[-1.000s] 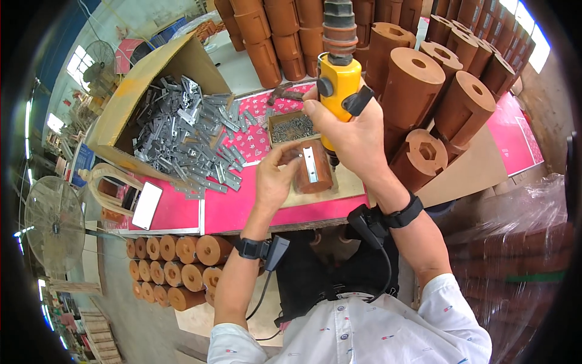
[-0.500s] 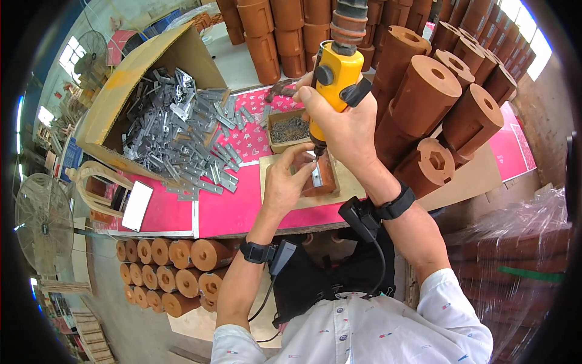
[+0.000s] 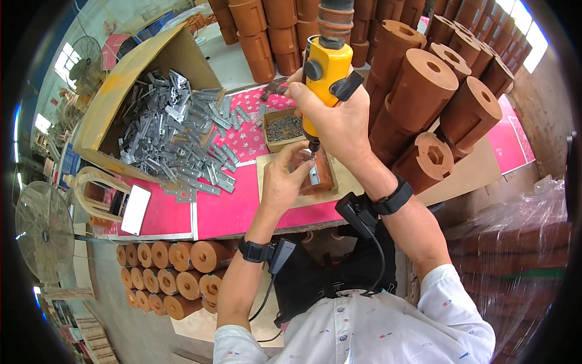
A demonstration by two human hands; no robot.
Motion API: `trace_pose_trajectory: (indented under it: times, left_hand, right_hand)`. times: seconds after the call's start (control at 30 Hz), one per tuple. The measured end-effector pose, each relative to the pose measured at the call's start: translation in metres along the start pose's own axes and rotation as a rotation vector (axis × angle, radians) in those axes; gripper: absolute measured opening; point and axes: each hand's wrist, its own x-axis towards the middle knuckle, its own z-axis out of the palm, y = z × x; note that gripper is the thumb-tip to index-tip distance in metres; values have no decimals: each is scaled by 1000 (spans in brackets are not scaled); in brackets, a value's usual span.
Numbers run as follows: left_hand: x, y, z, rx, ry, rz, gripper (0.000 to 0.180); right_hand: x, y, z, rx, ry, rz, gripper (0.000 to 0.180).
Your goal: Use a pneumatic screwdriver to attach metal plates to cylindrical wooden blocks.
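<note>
My right hand [image 3: 341,118] is wrapped round a yellow power screwdriver [image 3: 330,64], held upright with its bit pointing down. Below the bit lies a reddish-brown wooden cylinder [image 3: 326,176] on its side, with a grey metal plate [image 3: 314,176] along its top. At the bit's tip, the thumb and forefinger of my left hand [image 3: 284,176] close in a pinch; whatever sits between them is too small to make out. A small cardboard box of screws [image 3: 284,128] stands just beyond the cylinder.
A large tipped carton [image 3: 100,121] spills metal plates [image 3: 182,136] at the left, near a white phone [image 3: 136,209]. Brown cylinders [image 3: 422,85] stand stacked at right and back. More cylinders [image 3: 209,256] are piled below the table's front edge. A hammer [image 3: 276,89] lies behind the box.
The screwdriver and both hands appear slightly further left in the picture, as does most of the table. The bit stays at the plate, and both grips look the same.
</note>
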Motion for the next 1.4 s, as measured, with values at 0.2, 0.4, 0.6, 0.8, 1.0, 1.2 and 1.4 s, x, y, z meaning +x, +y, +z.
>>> trace_pose_trajectory:
  times: [0.2,0.4,0.6,0.8,1.0,1.2,1.4]
  left_hand:
    - [-1,0,1,-29,17,-34,35]
    - [0,3,-1,-25,1,-10,33]
    - [5,-8,-1,-12,3,-2,33]
    - [16,-10,-6,65,43,58,29]
    - [18,-14,-6,185,49,106,29]
    - [19,-15,-6,199,47,87,28]
    - [17,-11,-6,190,30,61,28]
  right_hand:
    - [-1,0,-1,-11,-10,0,31]
    - [-1,2,1,-13,-27,-10,31]
    - [1,7,2,-7,-25,-12,32]
    - [8,24,7,-70,20,-137,38]
    - [7,36,8,-115,37,-156,41]
    - [8,38,7,-116,30,-152,44]
    - [7,40,7,-124,13,-151,45]
